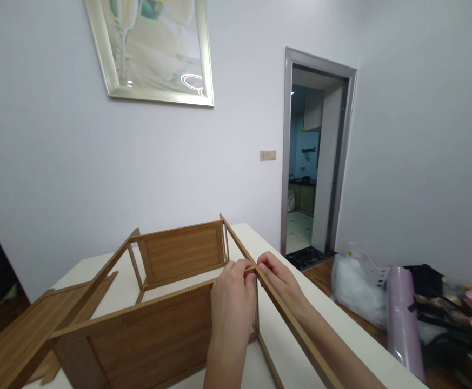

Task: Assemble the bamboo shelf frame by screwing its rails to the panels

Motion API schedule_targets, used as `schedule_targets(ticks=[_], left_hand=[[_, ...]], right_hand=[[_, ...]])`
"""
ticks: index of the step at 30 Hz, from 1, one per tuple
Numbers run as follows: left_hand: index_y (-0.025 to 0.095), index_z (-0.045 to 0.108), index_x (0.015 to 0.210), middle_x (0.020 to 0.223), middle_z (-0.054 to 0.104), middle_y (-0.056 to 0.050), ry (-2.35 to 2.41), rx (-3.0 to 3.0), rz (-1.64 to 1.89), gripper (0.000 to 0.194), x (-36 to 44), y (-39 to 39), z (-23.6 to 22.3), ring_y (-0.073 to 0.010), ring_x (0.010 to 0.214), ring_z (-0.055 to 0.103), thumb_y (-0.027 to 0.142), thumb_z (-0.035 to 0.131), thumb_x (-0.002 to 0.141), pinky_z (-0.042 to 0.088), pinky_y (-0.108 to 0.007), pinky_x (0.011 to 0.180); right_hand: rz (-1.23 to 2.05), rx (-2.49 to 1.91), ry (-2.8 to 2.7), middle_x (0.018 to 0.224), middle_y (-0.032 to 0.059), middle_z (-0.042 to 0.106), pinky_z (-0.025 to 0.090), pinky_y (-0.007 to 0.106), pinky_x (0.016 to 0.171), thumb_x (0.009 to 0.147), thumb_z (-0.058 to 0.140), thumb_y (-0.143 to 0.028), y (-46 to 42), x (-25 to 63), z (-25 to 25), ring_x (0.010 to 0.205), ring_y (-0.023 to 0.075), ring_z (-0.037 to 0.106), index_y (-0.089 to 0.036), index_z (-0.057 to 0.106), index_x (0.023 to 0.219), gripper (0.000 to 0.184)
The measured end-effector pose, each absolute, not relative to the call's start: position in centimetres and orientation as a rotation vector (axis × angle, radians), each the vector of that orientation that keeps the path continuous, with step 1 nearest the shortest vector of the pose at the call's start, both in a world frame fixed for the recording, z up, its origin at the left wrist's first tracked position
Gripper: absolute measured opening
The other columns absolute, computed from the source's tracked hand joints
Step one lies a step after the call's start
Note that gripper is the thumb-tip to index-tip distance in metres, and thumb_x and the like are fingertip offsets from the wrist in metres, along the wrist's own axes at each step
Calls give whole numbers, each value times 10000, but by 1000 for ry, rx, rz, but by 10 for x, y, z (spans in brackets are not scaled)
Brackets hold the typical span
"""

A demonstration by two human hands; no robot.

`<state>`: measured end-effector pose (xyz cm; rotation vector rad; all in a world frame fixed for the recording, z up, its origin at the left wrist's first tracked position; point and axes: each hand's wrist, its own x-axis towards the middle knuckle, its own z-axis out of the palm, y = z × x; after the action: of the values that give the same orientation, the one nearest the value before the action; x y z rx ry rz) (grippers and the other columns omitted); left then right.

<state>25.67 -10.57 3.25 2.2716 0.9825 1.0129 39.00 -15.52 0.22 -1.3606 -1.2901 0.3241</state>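
A brown wooden shelf frame lies on its side, with long rails joined by upright shelf panels. My left hand [232, 297] is closed over the right end of the near shelf panel [150, 340], where it meets the right rail [296, 329]. On the outer side of that same joint, my right hand [278, 275] has its fingertips pinched against the rail; whatever they hold is hidden. A second shelf panel [183, 251] stands between the rails at the far end. The left rail [93, 283] slopes down toward the lower left.
The frame rests on a white table [325, 324]. A loose wooden panel [25, 329] lies at the left. On the floor to the right are a clear plastic bag [357, 292], a pink-purple roll [404, 319] and a blurred pile. Beyond stands an open doorway [286, 162].
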Motion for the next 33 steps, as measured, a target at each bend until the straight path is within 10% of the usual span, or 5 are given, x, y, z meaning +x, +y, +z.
schedule_targets(ticks=[33], left_hand=[[232, 692, 957, 1020, 703, -42, 1073, 2344, 929, 171, 257, -109, 35, -215, 967, 648, 145, 564, 886, 424, -298, 861]], right_hand=[[245, -1430, -1335, 675, -44, 451, 334, 258, 580, 957, 394, -532, -155, 387, 6, 630, 140, 421, -230, 462, 802, 346]])
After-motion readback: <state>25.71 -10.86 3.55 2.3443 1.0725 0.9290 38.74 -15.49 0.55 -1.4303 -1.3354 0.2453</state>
